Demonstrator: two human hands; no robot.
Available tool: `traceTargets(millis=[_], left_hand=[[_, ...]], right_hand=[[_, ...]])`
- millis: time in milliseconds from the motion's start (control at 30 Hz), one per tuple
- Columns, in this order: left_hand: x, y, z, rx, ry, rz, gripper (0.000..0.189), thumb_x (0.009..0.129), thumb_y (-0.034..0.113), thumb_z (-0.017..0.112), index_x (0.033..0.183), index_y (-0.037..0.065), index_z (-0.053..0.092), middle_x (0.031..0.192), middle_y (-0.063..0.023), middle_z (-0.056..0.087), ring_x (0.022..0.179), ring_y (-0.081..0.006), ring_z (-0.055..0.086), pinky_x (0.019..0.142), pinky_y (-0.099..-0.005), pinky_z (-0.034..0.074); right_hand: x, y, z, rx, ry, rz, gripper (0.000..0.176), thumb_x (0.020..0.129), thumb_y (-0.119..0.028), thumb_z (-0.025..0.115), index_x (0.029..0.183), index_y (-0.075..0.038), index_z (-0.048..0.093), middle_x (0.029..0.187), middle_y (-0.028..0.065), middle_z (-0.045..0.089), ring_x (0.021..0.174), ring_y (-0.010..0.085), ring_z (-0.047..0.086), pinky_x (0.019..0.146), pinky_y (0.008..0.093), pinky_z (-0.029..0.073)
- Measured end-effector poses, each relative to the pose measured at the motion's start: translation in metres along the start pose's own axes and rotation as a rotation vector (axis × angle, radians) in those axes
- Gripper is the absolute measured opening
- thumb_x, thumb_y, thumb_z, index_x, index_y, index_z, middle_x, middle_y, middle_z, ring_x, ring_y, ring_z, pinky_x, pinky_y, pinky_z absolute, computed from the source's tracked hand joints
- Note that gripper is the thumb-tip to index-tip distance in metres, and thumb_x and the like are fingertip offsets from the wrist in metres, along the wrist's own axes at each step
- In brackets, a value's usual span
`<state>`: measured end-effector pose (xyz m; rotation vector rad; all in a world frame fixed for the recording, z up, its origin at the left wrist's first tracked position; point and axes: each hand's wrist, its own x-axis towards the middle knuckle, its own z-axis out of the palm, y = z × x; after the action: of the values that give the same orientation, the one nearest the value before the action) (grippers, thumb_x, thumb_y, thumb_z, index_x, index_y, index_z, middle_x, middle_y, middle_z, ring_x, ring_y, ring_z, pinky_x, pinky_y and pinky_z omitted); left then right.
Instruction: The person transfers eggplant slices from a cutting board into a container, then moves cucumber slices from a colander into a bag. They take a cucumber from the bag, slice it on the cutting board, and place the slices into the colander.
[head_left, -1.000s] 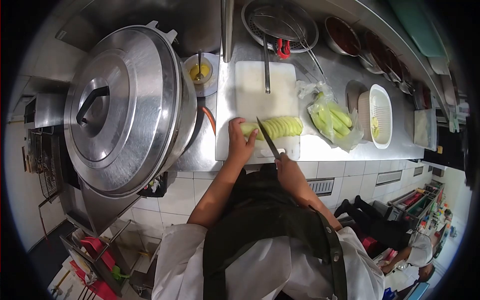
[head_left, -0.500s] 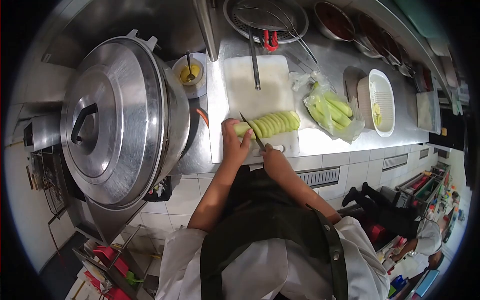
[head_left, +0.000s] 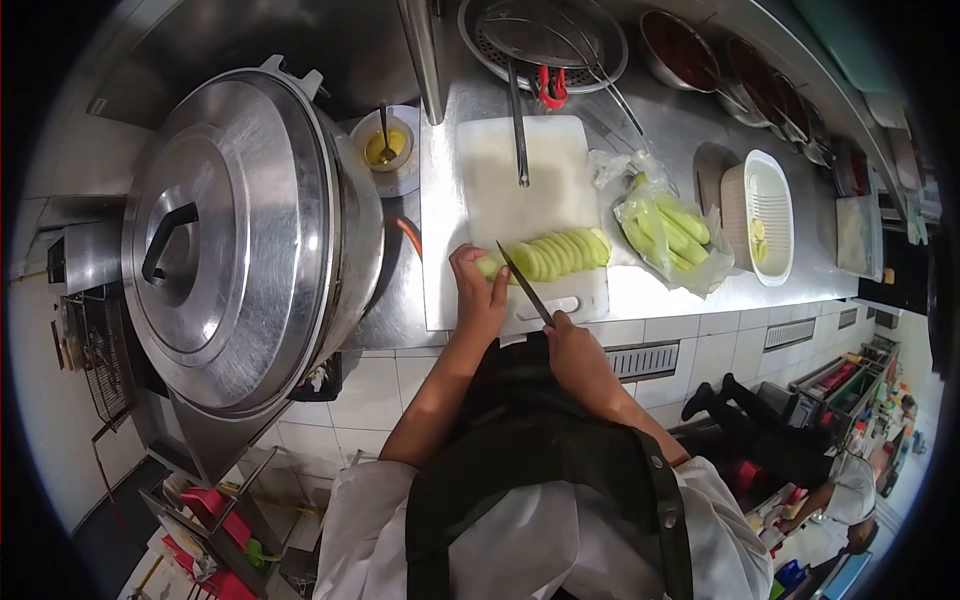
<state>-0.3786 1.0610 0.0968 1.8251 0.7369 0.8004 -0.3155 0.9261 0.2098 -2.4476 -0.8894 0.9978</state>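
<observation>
Left hand (head_left: 480, 292): fingers curled around the uncut end of a smooth, pale-green cucumber-like vegetable (head_left: 489, 266) on the board.
Right hand (head_left: 578, 355): fingers wrapped round the handle of a knife (head_left: 527, 285), its dark metal blade narrow and pointed, slanting between uncut end and slices.
Slices (head_left: 560, 254): thin rounds, overlapping in a row.
Cutting board (head_left: 520, 212): white, flat, round-cornered, on the steel counter (head_left: 660, 128).
Plastic bag (head_left: 668, 238): crinkled, translucent, around long green vegetables.
</observation>
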Motion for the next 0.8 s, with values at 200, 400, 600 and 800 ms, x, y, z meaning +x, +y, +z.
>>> traceTargets(millis=[200, 400, 600, 800], left_hand=[[0.002, 0.001, 0.000, 0.040, -0.025, 0.005, 0.034, 0.084, 0.008, 0.058, 0.109, -0.003, 0.037, 0.112, -0.0239, 0.038, 0.107, -0.0391, 0.041, 0.095, -0.0454, 0.033], [0.002, 0.004, -0.002, 0.054, -0.022, 0.035, 0.034, 0.084, 0.009, 0.059, 0.108, -0.003, 0.038, 0.110, -0.0232, 0.040, 0.105, -0.0384, 0.042, 0.093, -0.0442, 0.034], [0.008, 0.014, -0.018, -0.028, 0.028, -0.110, 0.035, 0.077, 0.005, 0.071, 0.103, -0.003, 0.050, 0.109, -0.0151, 0.048, 0.097, -0.0223, 0.053, 0.084, -0.0306, 0.045], [0.004, 0.020, -0.024, -0.150, 0.038, -0.259, 0.030, 0.072, 0.003, 0.076, 0.099, -0.003, 0.063, 0.090, -0.0069, 0.063, 0.085, -0.0135, 0.062, 0.075, -0.0257, 0.049]], right_hand=[[0.011, 0.008, 0.010, -0.001, -0.015, -0.094, 0.020, 0.092, -0.013, 0.045, 0.095, 0.007, 0.048, 0.068, 0.0308, 0.057, 0.069, 0.0473, 0.058, 0.060, 0.0532, 0.045], [0.043, 0.036, 0.047, 0.033, 0.008, -0.077, 0.021, 0.091, -0.012, 0.047, 0.095, 0.008, 0.049, 0.071, 0.0304, 0.058, 0.074, 0.0466, 0.059, 0.065, 0.0520, 0.045], [0.039, 0.038, 0.020, 0.155, 0.081, -0.201, 0.019, 0.092, -0.014, 0.045, 0.089, 0.004, 0.047, 0.067, 0.0288, 0.058, 0.069, 0.0477, 0.057, 0.061, 0.0533, 0.044], [0.003, 0.007, 0.001, 0.081, 0.016, -0.047, 0.020, 0.094, -0.014, 0.043, 0.097, 0.006, 0.042, 0.069, 0.0317, 0.057, 0.071, 0.0490, 0.057, 0.063, 0.0556, 0.041]])
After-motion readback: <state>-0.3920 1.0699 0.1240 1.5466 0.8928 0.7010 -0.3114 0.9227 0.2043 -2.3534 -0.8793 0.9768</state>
